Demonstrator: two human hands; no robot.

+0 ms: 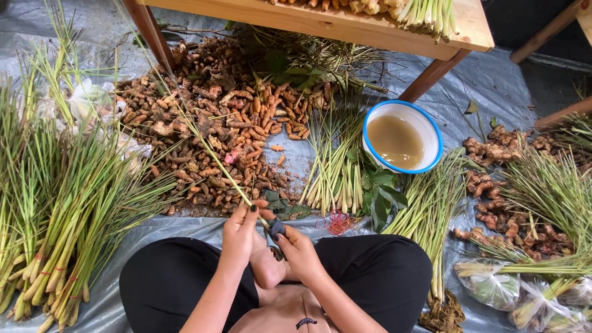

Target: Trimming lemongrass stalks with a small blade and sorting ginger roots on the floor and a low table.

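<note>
At lower centre, a lemongrass stalk is pinched near its base by the left hand; a dark tool, perhaps scissors, is gripped by the right hand. The stalk is judged light, stiff, best held low.

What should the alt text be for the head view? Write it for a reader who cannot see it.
Seen from above, a seated person's left hand holds a long lemongrass stalk while the right hand works a small dark tool at its base. Around them on a grey tarp lie lemongrass bundles, a pile of roots, red rubber bands and a blue-rimmed bowl of murky liquid.
</note>
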